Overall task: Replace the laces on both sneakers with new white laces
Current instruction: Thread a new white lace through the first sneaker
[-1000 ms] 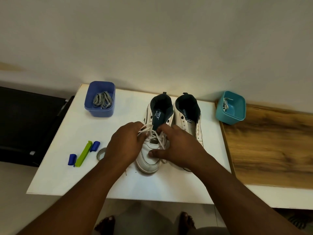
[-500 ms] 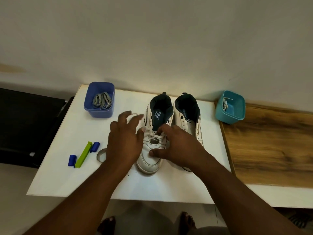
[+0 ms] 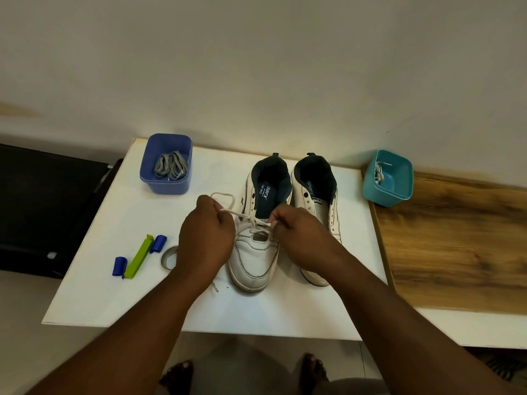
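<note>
White table (image 3: 142, 295), left hand (image 3: 204, 240) and right hand (image 3: 302, 238) pinching lace (image 3: 242, 215), apparently threaded, over left sneaker (image 3: 253, 260)

My left hand (image 3: 206, 238) grips the white lace (image 3: 241, 215) beside the left sneaker (image 3: 256, 260), and my right hand (image 3: 303, 238) pinches the other end over its eyelets. The right sneaker (image 3: 315, 195) stands just beside, without lace. Grey laces (image 3: 171, 168) lie in the blue tub (image 3: 168, 183).

Sneakers (image 3: 255, 258): smooth white leather-like uppers, woven cloth lace (image 3: 251, 220). Bins, blue (image 3: 166, 163) and teal (image 3: 389, 179): smooth plastic. Table (image 3: 119, 280) matt white; adjoining board (image 3: 456, 246) wood-grained.
</note>
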Available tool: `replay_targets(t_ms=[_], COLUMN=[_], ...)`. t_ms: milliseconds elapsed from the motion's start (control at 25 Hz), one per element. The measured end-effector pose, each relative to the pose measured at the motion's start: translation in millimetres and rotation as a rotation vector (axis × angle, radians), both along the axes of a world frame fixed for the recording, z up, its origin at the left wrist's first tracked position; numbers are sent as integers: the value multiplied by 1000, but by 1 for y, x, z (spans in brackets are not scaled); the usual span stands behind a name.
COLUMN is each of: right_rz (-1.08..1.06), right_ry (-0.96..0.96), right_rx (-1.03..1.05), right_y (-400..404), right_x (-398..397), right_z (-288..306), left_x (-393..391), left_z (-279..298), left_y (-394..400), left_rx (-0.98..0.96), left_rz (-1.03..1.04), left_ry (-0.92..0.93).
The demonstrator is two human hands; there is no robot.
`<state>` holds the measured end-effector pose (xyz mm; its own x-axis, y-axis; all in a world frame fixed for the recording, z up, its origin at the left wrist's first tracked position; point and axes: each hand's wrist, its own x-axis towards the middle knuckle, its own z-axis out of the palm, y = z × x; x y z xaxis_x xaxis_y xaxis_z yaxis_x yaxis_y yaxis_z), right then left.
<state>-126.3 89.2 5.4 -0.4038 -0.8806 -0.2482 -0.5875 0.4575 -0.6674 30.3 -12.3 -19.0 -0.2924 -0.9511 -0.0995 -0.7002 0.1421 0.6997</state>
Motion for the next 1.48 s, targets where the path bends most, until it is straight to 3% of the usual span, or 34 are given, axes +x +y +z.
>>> replay_targets(t_ms=[80, 160, 320, 560, 880, 920, 1080, 1200, 1280, 1400, 1480], right_rz=[-5, 31, 39, 9, -4, -2, 4, -11, -9, -1, -2], right_ry=[6, 131, 293, 375, 355, 350, 346, 340, 328, 315, 314], right_rx=[-18, 0, -16, -57, -38, -39, -30, -33, -29, -30, -24], right_y=[1, 2, 2, 3, 4, 4, 4, 6, 6, 5, 4], right_x=[3, 6, 7, 7, 6, 6, 5, 5, 4, 2, 2], right_z=[-1, -3, -7, -9, -7, -8, -9, -9, -8, -9, -9], left_x=[0, 0, 3, 4, 9, 10, 13, 16, 20, 24, 24], left_z=[-1, -2, 1, 2, 15, 20, 20, 30, 33, 33, 32], left_y=[2, 4, -2, -6, 4, 9, 27, 20, 11, 3, -1], left_rx=[-40, -108, -195, -42, -131, -133, -218, -257, -217, -165, -247], left_rz=[-118, -227, -170, 70, 24, -35, -260, -264, -248, -172, -62], left_ry=[9, -96, -278, -13, -31, -89, -602, -674, -647, -403, -255])
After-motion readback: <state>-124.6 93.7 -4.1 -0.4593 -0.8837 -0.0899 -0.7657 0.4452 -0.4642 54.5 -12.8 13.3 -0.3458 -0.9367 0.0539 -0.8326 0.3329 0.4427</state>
